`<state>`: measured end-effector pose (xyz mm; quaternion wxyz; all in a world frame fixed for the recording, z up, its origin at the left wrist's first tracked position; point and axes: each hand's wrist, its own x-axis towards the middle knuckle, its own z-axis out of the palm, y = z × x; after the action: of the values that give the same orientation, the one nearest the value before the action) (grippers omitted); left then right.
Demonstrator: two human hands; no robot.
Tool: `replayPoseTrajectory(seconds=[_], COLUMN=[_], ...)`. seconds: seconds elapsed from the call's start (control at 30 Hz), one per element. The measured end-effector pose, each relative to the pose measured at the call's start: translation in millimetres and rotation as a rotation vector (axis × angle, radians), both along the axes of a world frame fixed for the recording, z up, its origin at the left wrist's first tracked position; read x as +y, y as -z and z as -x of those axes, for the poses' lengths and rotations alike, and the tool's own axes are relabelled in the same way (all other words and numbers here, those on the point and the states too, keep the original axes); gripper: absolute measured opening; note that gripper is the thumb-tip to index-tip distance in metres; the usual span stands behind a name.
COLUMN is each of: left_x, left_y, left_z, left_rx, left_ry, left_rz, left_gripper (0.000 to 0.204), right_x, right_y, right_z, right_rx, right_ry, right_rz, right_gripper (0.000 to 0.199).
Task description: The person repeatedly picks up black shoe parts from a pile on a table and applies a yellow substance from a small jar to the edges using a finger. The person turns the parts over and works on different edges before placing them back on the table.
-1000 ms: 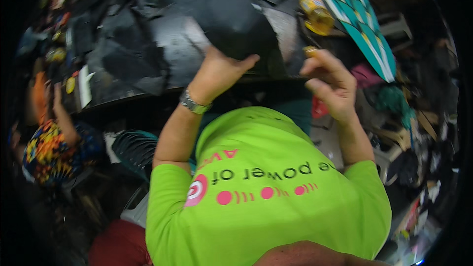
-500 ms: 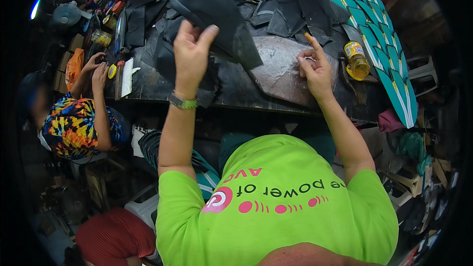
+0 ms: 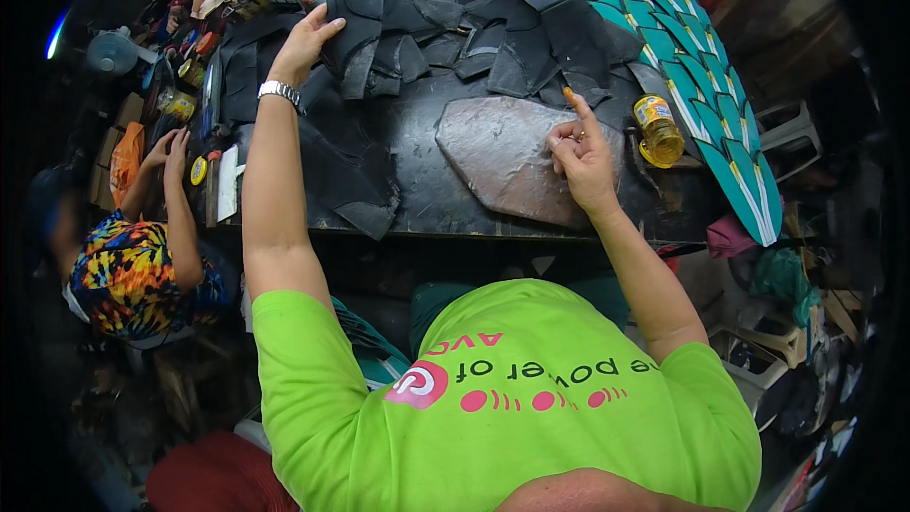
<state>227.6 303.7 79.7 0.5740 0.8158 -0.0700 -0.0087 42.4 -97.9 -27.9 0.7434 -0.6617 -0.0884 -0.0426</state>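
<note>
Holding left hand (image 3: 301, 45), fingers apart, at 11 o'clock by flat black sheet (image 3: 360, 2), and right hand's (image 3: 583, 154) orange-tipped forefinger (image 3: 582, 112) outstretched, probably against smearing; cannot tell others' grip.

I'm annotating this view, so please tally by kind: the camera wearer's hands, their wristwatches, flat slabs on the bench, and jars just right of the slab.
Hands: 2 (left hand, right hand)
Wristwatch: 1
Slab: 1
Jar: 1
Total: 5

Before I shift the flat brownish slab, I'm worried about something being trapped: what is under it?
The slab lies on the dark table, whose surface shows beside its left edge. The area directly beneath is covered, so whether anything else is there cannot be seen.
</note>
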Motion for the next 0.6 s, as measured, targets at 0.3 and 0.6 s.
replayPoseTrajectory(seconds=[0.3,0.6], left_x=[34,33], left_y=[5,7], left_z=[-65,-85], left_rx=[0.119,-0.092], left_ry=[-0.049,-0.369], left_rz=[-0.351,-1.218], left_gripper=[0.053,0.039], right_x=[1,1], right_y=[-2,-1], right_z=[-1,-1], right_rx=[0.009,0.024], right_ry=[0.014,0.009], right_rz=[0.022,0.014], right_gripper=[0.069,0.069])
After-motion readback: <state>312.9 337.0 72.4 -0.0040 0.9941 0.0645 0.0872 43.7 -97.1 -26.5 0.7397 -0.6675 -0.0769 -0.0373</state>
